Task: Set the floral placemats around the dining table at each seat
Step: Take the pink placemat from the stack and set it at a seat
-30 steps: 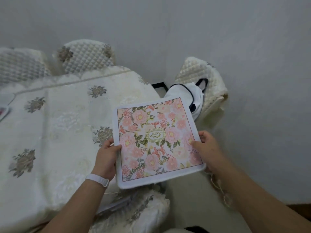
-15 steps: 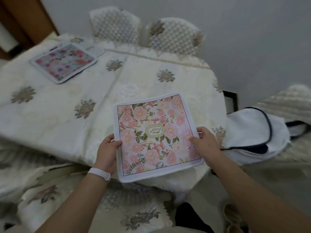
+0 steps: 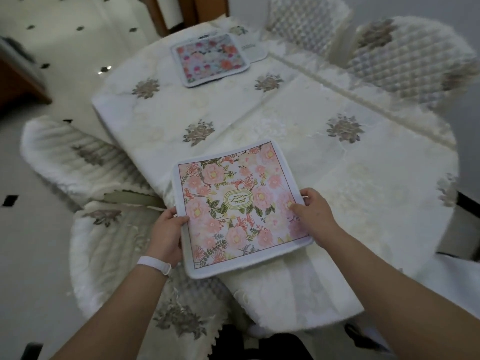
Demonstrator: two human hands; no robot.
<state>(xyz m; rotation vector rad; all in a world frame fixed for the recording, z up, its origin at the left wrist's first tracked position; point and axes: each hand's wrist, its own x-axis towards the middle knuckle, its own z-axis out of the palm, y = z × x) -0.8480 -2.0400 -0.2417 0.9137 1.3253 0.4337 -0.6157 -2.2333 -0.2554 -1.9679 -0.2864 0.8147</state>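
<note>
A square placemat (image 3: 239, 206) with pink flowers and a white border hangs over the near edge of the dining table (image 3: 298, 120), which wears a cream embroidered cloth. My left hand (image 3: 166, 235) grips the mat's left edge, and a white band circles that wrist. My right hand (image 3: 313, 216) holds its right edge with the thumb on top. A second floral placemat (image 3: 210, 59) lies flat at the table's far side. I cannot tell whether the held mat touches the cloth.
Chairs with cream quilted covers ring the table: one at the near left (image 3: 124, 255), one further left (image 3: 75, 162), two at the far right (image 3: 405, 61). A white paper (image 3: 253, 48) peeks from behind the far mat. The tiled floor (image 3: 59, 42) spreads to the left.
The view has swung left, so more of the table and the far placemat show. Both hands have carried the pink mat over the table's near edge, still gripping its sides.
</note>
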